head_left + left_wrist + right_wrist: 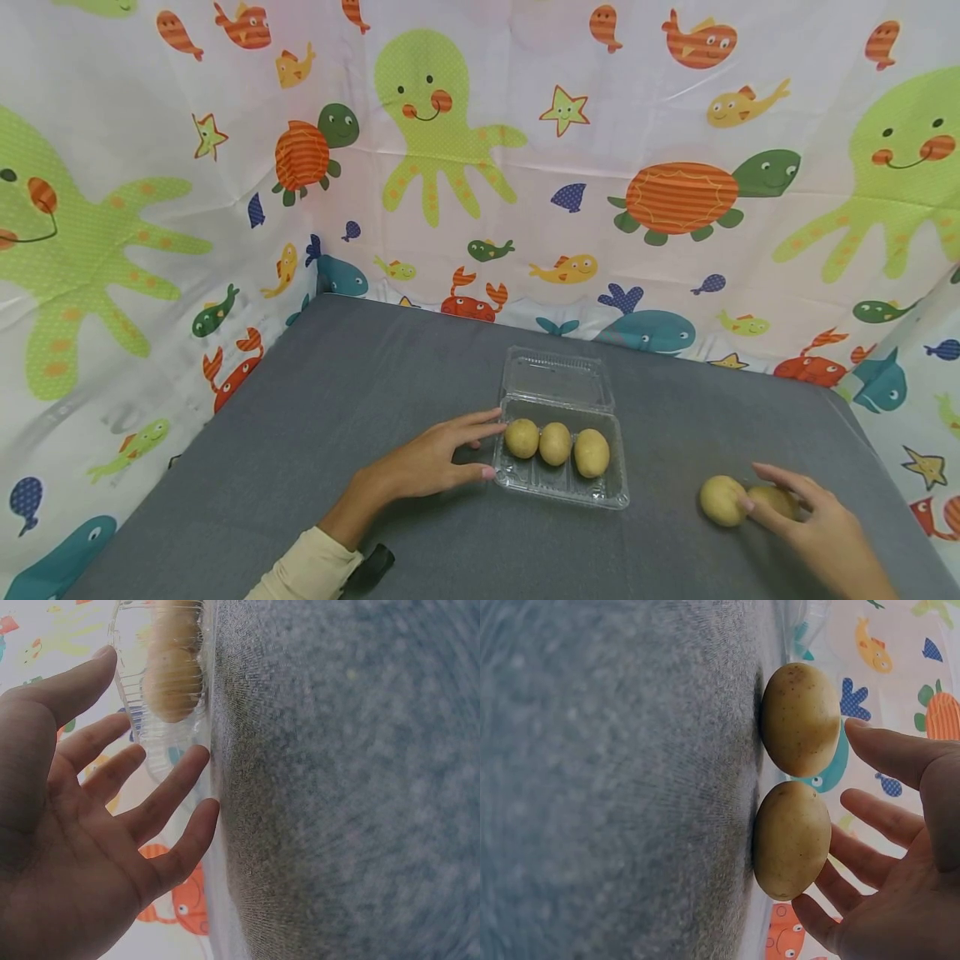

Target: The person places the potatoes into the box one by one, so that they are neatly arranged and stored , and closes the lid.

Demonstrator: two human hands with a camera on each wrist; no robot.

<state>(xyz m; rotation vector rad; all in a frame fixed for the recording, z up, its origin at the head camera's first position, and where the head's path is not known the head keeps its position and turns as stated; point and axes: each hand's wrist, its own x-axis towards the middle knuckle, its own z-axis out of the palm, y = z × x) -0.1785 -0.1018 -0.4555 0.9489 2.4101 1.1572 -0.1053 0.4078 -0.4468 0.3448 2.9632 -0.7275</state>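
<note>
A clear plastic clamshell box point(621, 492) lies with its lid point(557, 377) folded back on the grey cloth. Three potatoes point(555, 444) sit in a row inside it. At the box's left side is my left hand point(438, 458), its fingers spread and its fingertips right at the rim. Two more potatoes lie side by side to the right of the box: a left one point(722, 501) and a right one point(791, 840). My right hand point(813, 521) reaches over the right potato, thumb and fingers apart and loosely bent around it, partly hiding it in the head view.
Grey cloth point(360, 375) covers the table. A curtain point(480, 158) printed with sea animals hangs behind it and along both sides. On my left wrist, a dark strap point(369, 569) shows beside a cream sleeve point(311, 567).
</note>
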